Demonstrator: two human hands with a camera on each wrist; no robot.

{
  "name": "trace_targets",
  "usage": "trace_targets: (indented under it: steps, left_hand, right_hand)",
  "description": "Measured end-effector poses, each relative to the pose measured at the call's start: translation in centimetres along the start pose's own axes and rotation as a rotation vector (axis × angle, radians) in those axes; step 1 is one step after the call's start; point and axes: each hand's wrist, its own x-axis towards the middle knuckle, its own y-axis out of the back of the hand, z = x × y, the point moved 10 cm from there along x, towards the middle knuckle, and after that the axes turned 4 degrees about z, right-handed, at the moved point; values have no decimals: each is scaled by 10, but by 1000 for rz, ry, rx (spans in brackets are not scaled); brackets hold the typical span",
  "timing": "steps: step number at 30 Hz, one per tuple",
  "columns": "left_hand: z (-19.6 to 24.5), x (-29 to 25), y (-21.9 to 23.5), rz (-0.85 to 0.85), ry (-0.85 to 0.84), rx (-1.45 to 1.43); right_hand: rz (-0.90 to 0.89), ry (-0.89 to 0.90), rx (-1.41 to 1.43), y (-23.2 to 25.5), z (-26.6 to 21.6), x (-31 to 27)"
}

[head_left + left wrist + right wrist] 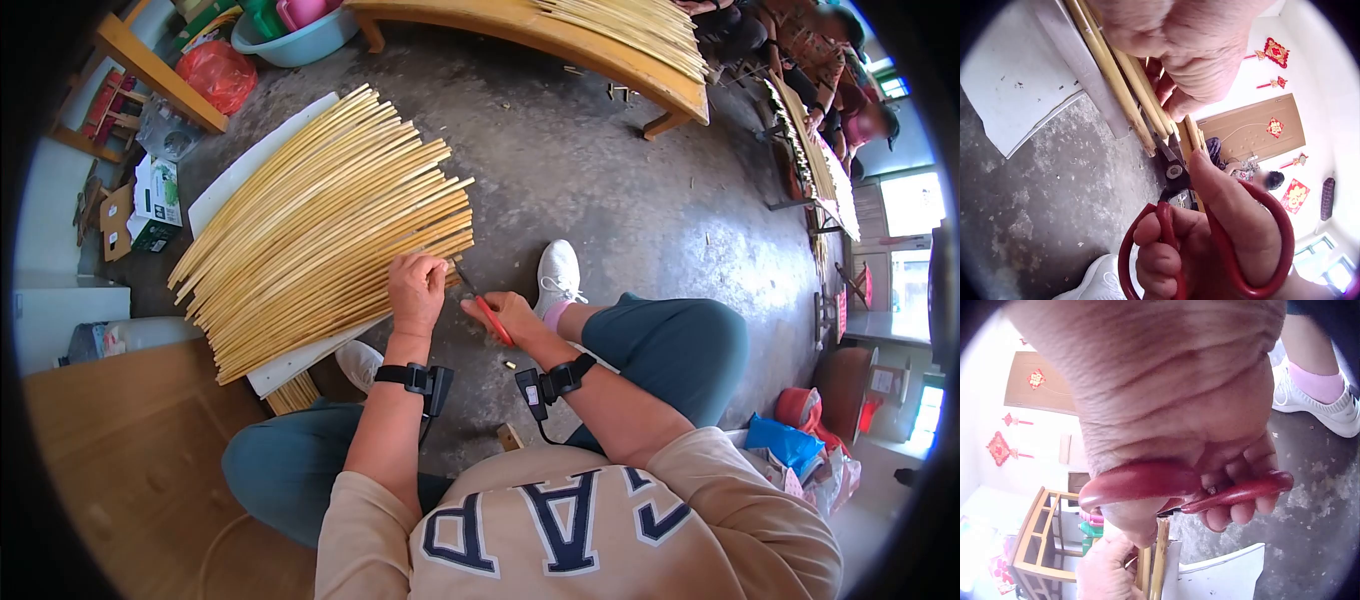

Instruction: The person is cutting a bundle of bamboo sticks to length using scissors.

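Long pale-yellow sticks (320,220), like thin canes, lie side by side in a wide layer on a white board (262,382). My left hand (415,292) is at their near right ends, its fingertips pinching a stick (1142,94) close to its end. The right hand (515,318) grips red-handled scissors (492,318), with thumb and fingers through the loops. In the left wrist view, the scissor blades (1168,150) are right at the stick ends. The right wrist view shows the red handles (1147,484) across the right palm, with the left hand (1107,569) beyond.
A wooden bench (520,32) at the back carries more sticks. Both knees flank the work, a white shoe (558,272) ahead. A blue basin (295,42), a red bag (216,76) and a box (155,203) stand left. People sit by another stick-covered table (815,165) at right.
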Motion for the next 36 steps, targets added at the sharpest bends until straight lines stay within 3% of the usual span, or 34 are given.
trace_targets:
  steps: [7, 15, 18, 25, 31, 34, 36]
  left_hand:
    - [-6, 5, 0, 29, 40, 61]
    - [-8, 9, -17, -106, 19, 191]
    - [-9, 10, -19, -124, 49, 164]
    - [-6, 10, -18, -124, 40, 159]
    - [-4, 6, -18, -96, 37, 108]
    - [-1, 3, -18, -89, -19, 136]
    - [0, 6, -8, -54, -49, 68]
  right_hand:
    - [145, 166, -105, 2, -5, 6]
    - [244, 315, -162, 9, -17, 8]
    - [171, 173, -75, 4, -7, 10]
    - [184, 186, -76, 3, -10, 10]
    - [187, 153, 152, 1, -5, 7]
    - [258, 219, 123, 13, -16, 4]
    - [226, 118, 130, 16, -6, 2]
